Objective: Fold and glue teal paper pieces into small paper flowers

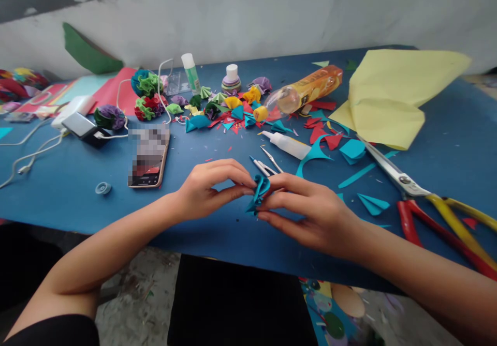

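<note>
A small blue paper flower point(259, 191) with folded, ruffled petals is held above the front of the blue table. My left hand point(213, 185) pinches its left side between thumb and fingertips. From the right, my right hand point(306, 206) grips it with the fingers around its edge. Just behind the flower lie a pair of compasses point(264, 166) and a thin metal tool point(272, 159). A white glue bottle point(289, 144) with a pointed nozzle rests a little farther back. Blue paper offcuts point(316, 157) and a folded blue piece point(373, 204) are near my right hand.
Large scissors point(406, 180) with red and yellow handles lie at the right, by crumpled yellow paper point(388, 98). An orange-labelled bottle point(306, 90), a glue stick point(190, 72) and several paper flowers point(149, 105) are at the back. A phone point(149, 157) and cables occupy the left.
</note>
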Demonstrator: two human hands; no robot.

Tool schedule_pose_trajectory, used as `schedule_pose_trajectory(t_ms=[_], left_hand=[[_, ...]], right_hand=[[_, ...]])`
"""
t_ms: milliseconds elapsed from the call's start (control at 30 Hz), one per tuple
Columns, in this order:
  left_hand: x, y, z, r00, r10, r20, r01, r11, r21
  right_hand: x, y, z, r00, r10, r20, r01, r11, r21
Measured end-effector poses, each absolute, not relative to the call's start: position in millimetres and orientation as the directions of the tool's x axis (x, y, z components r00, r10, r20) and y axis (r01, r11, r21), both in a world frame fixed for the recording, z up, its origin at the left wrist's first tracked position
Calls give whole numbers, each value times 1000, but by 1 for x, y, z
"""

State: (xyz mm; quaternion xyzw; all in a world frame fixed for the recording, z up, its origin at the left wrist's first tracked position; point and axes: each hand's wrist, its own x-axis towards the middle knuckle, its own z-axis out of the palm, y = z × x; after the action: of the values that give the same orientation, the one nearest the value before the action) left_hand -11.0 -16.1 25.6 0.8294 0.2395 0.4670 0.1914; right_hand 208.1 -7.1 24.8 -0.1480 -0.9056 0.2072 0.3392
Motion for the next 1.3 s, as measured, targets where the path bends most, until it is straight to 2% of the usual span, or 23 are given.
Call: schedule_pose_trajectory(t_ms=[167, 433, 633, 767, 867, 967, 1100, 1167, 1300], left_hand=[[-11, -14, 23, 459, 550, 698, 218, -831, 512], [-10, -13, 18, 469, 548, 693, 214, -831, 513], [-9, -17, 16, 309, 562, 767, 240, -827, 509], [-11, -21, 21, 249, 606, 756, 255, -794, 552], [-12, -24, 27, 310, 637, 706, 232, -771, 593], [-9, -26, 28, 383, 696, 607, 172, -699, 694], [-5, -26, 24, 383, 784, 488, 90, -557, 825], [-4, -25, 21, 360, 771, 525, 109, -594, 797], [-3, -25, 19, 331, 703, 630, 242, -708, 663]], right_hand=[[208, -7, 28, -706, 470, 531, 136, 824, -549], [207, -8, 29, -774, 448, 448, 95, 781, -617], [205, -10, 34, -739, 521, 427, 121, 726, -677], [203, -9, 36, -667, 623, 410, 200, 679, -706], [202, -8, 37, -604, 685, 407, 240, 643, -727], [202, -7, 37, -551, 727, 410, 253, 613, -748], [203, -7, 36, -496, 760, 420, 269, 594, -758], [203, -7, 36, -481, 769, 421, 274, 588, -761], [200, -7, 34, -473, 761, 444, 272, 605, -748]])
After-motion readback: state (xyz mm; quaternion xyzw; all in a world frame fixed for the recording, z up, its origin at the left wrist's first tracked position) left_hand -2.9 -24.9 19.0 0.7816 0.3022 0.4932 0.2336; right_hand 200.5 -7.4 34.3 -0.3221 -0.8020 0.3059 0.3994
